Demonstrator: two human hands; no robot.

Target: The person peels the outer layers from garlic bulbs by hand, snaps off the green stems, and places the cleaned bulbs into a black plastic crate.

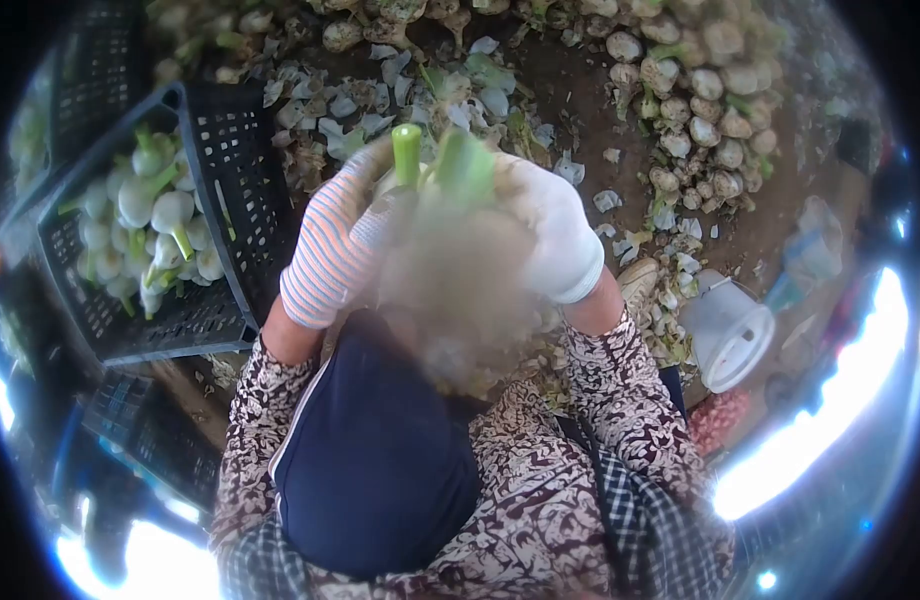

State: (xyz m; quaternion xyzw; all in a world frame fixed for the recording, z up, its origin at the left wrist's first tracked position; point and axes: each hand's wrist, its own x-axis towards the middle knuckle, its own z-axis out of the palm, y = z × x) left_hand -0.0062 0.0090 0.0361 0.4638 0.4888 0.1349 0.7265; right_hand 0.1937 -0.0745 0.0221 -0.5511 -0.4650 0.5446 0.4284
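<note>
My left hand [332, 242], in a striped knit glove, is closed round a garlic bulb whose thick cut green stem [406, 158] points up. The fingers cover most of that bulb. My right hand [562, 232], in a pale glove, curls in from the other side. Between the hands is a blurred brownish mass [460, 265], with a smeared green piece [465, 170] above it. Blur hides its details and what exactly my right fingers grip. Loose garlic skins [345, 105] lie on the ground beyond my hands.
At left stands a black plastic crate [245, 200] holding cleaned garlic bulbs [135, 205] with short green stems. Untrimmed garlic bulbs [715, 110] are heaped at the far right and along the back. A white bucket [735, 335] lies tilted at right. A dark navy shape [375, 460] covers part of my lap.
</note>
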